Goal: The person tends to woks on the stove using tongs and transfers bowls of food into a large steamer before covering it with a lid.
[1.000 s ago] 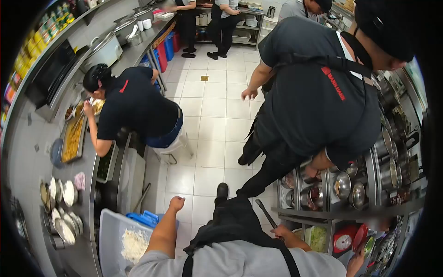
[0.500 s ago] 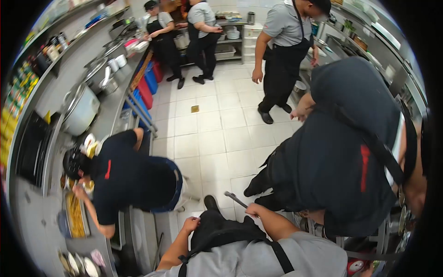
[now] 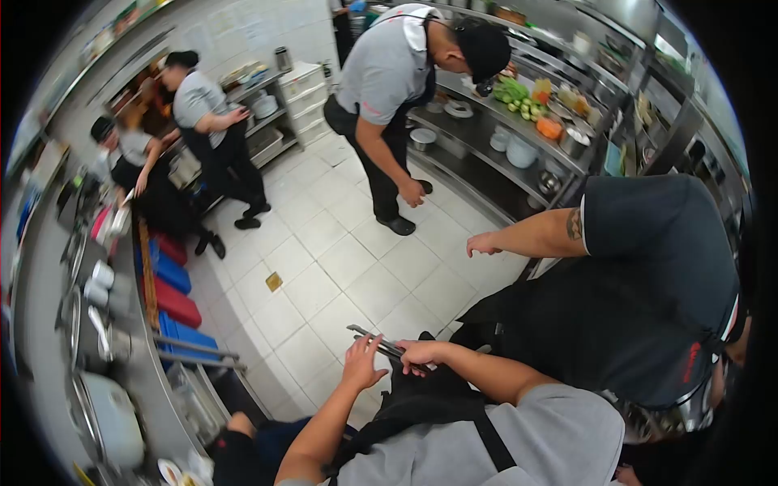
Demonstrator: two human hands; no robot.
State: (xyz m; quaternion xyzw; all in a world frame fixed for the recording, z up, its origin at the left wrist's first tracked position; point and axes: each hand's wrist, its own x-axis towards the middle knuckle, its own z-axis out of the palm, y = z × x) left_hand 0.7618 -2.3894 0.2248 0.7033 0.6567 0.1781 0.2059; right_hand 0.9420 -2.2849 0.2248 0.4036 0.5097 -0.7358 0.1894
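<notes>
My right hand (image 3: 421, 354) is wrapped round a pair of metal tongs (image 3: 389, 348) in front of my apron. The tongs point forward and to the left, with their tips over the floor. My left hand (image 3: 361, 366) is raised beside the front part of the tongs, its fingers apart. Whether its fingertips touch the metal I cannot tell. Below both hands hangs my black apron (image 3: 421, 397).
Close on my right stands a person in black (image 3: 648, 283), one arm stretched forward. Ahead, another person (image 3: 385, 105) bends beside steel shelves (image 3: 486, 130) holding vegetables and containers. A long counter (image 3: 162, 389) with pots runs along the left; two people work beyond it.
My view has swung to the right. My left hand has come up to the tongs, which my right hand still holds. The person ahead now bends lower, and the one beside me reaches out.
</notes>
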